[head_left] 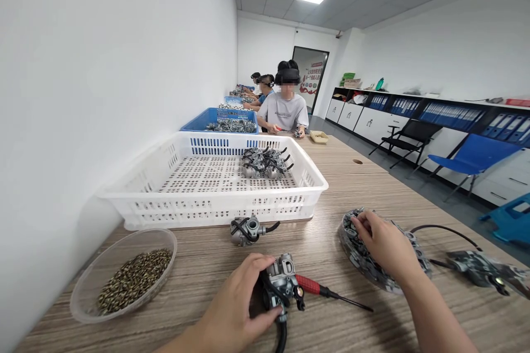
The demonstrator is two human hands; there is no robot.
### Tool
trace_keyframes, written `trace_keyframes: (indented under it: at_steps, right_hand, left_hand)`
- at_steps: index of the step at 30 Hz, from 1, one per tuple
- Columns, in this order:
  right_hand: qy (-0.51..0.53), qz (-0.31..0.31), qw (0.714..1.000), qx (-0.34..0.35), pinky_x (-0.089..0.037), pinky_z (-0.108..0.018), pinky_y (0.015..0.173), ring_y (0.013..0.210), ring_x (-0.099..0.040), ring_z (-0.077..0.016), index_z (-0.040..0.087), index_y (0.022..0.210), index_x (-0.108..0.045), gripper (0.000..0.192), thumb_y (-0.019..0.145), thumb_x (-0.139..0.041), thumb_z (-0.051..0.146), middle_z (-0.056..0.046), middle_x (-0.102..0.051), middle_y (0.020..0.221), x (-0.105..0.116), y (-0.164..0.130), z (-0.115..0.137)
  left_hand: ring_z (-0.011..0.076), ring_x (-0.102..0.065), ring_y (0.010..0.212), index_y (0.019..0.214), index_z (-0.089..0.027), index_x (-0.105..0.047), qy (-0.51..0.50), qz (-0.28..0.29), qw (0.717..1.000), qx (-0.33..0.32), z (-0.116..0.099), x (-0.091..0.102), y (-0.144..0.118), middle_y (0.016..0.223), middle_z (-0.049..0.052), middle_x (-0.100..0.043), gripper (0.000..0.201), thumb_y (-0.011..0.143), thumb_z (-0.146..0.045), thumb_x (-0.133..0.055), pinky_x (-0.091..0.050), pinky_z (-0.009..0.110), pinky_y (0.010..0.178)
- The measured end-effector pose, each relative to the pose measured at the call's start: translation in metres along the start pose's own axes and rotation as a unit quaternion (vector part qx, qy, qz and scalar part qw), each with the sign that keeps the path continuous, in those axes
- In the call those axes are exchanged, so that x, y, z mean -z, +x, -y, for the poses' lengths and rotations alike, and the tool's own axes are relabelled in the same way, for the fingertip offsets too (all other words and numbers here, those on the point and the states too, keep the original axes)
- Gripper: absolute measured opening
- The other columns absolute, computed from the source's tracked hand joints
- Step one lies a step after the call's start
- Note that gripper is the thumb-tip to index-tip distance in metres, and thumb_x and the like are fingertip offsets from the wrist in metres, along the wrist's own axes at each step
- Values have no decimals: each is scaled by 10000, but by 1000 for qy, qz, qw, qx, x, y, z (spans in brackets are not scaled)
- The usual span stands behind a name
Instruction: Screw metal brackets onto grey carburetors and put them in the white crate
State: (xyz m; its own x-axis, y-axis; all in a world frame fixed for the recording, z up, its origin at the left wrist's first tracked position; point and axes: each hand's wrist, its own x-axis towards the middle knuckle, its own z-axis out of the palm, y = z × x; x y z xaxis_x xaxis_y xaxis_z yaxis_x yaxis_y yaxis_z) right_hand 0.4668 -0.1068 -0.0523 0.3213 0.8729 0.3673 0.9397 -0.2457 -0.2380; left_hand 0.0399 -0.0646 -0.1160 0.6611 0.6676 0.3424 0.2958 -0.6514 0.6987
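From the head camera we see a long table made of pale wood with thin stripes. Our landmark is the big white crate, made of plastic with lots of little holes. Inside it, at the far side, sits a small pile of grey metal engine parts.

Just in front of the crate lies one more grey engine part with black tubes. To the front left of the crate stands a clear round bowl, full of tiny dark screws.

Nearer to us than the crate, our left hand is wrapped tight around a bumpy grey carburetor that rests on the table. A screwdriver with a red handle lies just beside it.

To the front right of the crate, our right hand reaches into a clear dish of small grey metal pieces. Its fingers are bent down on the pieces; we cannot tell if they pinch one.

Behind the crate stands a blue crate with more metal parts, and other people sit there working.
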Motion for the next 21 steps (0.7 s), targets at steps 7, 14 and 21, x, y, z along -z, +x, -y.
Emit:
trace_keyframes:
  at_steps: [7,14,21]
  right_hand:
    - [50,-76,996,0,-437,-381,730,821,-712,-302,281,974,-624,466,1108,-452,693,-73,-753,867,4,3,0]
    - [107,-106,987,-47,-286,-353,601,570,-578,-256,279,932,-694,496,1013,-614,762,-26,-674,672,10,4,-8]
    - [327,-175,928,-39,-451,-341,589,577,-611,-217,259,985,-617,619,1013,-627,877,-13,-663,679,13,1,31]
  left_hand:
    - [342,-660,1515,1659,-386,-472,-14,-19,1000,-9,8,-8,-4,1646,103,-622,815,955,-278,-868,-574,520,1306]
    - [325,-689,1480,1647,-370,-484,-12,-22,999,-27,4,-5,-2,1612,106,-651,797,957,-249,-863,-605,498,1272]
    - [333,-736,1421,1618,-337,-535,18,-54,997,-54,2,-4,0,1563,119,-702,784,927,-233,-889,-663,484,1206]
